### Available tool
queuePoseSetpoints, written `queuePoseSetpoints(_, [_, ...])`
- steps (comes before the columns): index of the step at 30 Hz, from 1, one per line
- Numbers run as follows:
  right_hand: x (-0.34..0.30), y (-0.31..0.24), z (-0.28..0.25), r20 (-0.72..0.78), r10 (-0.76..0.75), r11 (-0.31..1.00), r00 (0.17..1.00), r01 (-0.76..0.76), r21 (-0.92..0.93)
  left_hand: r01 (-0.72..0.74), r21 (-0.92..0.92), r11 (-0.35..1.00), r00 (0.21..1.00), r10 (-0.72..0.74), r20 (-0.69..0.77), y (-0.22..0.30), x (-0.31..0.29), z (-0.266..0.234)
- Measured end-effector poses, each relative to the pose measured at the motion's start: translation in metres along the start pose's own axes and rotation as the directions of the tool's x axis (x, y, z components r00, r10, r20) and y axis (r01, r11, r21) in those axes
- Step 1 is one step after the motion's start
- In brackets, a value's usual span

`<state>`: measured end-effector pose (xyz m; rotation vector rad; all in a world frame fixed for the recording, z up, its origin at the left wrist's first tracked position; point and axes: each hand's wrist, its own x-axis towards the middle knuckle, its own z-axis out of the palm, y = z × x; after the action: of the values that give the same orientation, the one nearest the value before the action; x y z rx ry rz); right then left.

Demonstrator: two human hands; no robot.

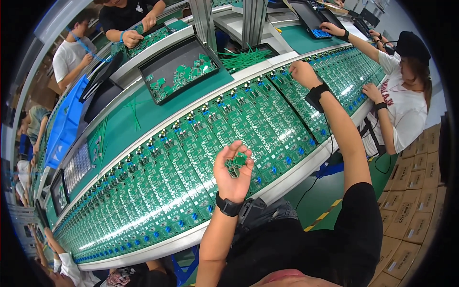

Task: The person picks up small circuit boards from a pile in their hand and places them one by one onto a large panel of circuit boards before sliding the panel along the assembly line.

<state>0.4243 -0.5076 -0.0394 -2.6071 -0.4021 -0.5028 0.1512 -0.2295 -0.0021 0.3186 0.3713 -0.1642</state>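
Note:
My left hand [233,174] is palm up with fingers curled around several small green circuit boards [236,164]. It hovers over a long row of large green circuit board panels [191,162]. These carry blue parts along the near edge and small upright parts along the far edge. My right hand [304,75] reaches to the far edge of the row, its fingers pinched together. Whatever is between those fingertips is too small to make out. Both wrists wear black bands.
Beyond the row stand a black tray [179,69] of small green boards and a black tray of green strips [245,58]. A blue bin [67,122] is at left. A co-worker [406,91] reaches in at right, others work across. Cartons [411,201] are stacked at right.

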Motion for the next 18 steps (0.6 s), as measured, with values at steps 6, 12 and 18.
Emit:
queuePoseSetpoints(6, [-0.005,0.000,-0.007,0.026,0.064,0.990,0.998,-0.067,0.125,0.011,-0.003,1.000,1.000,-0.011,0.028,-0.001,-0.001,0.000])
queuePoseSetpoints(12, [-0.008,-0.004,-0.010,0.075,0.112,0.983,0.991,-0.121,0.137,0.020,-0.016,1.000,1.000,-0.020,0.024,-0.002,0.000,0.002])
queuePoseSetpoints(18, [0.004,-0.003,-0.006,0.129,0.050,0.999,0.990,-0.049,-0.010,0.006,0.001,1.000,1.000,-0.006,0.001,-0.004,-0.001,0.004])
